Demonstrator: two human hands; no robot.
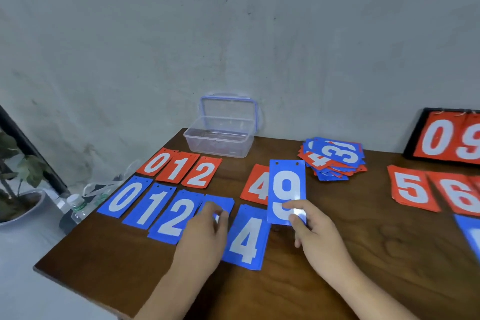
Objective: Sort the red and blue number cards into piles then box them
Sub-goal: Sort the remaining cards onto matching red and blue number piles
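My right hand point(315, 234) pinches the lower end of a blue 9 card point(287, 184) and holds it upright above the table. My left hand point(207, 234) rests with its fingers on a blue card point(220, 202) between the blue 2 pile point(176, 215) and the blue 4 pile point(246, 239); its number is hidden. Blue 0 point(126, 197) and blue 1 point(150, 206) lie further left. Behind them sit red 0 point(157, 162), red 1 point(178, 167), red 2 point(202, 173) and red 4 point(255, 184). A mixed unsorted heap point(333, 158) lies at the back.
A clear plastic box point(219, 143) with its lid up stands at the back wall. Red 5 point(411, 188) and red 6 point(459, 196) piles lie right, a scoreboard frame point(446, 138) behind them. A water bottle point(76, 206) and a potted plant point(18, 189) stand left of the table.
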